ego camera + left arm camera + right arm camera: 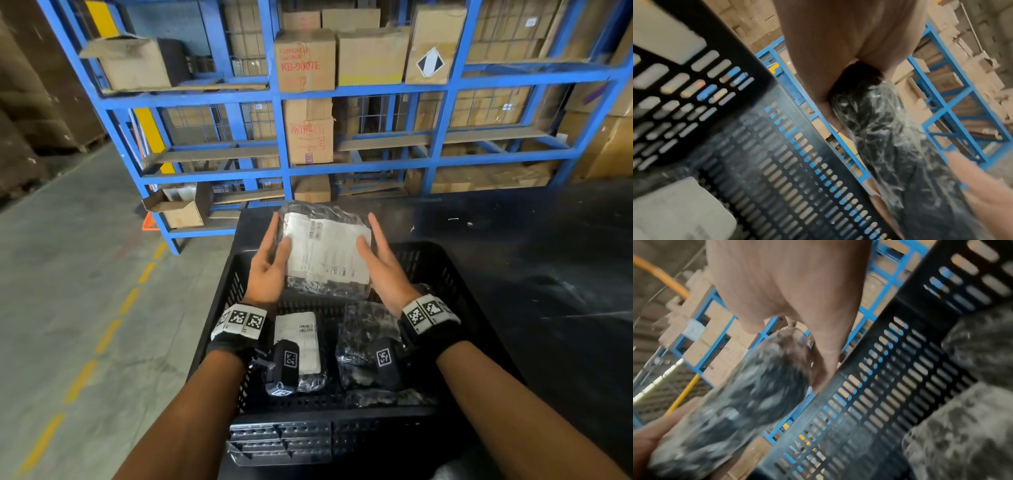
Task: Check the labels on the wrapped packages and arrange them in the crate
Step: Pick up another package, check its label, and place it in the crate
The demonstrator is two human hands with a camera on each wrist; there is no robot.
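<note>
I hold a wrapped package (325, 246) with both hands above the far end of the black crate (455, 274), its white label facing me. My left hand (279, 233) grips its left edge with the thumb on the label. My right hand (368, 233) grips the right edge the same way. In the left wrist view the dark wrapped package (890, 138) runs out from under my palm. The right wrist view shows that package (746, 394) blurred beside the crate wall (900, 369). Inside the crate lie a labelled package (301, 342) and a dark wrapped package (366, 342).
Blue shelving (281, 137) loaded with cardboard boxes stands just behind the crate. A dark tabletop (548, 257) spreads to the right. Concrete floor with a dashed yellow line (109, 335) lies to the left. Grey crate parts (281, 442) sit below the near rim.
</note>
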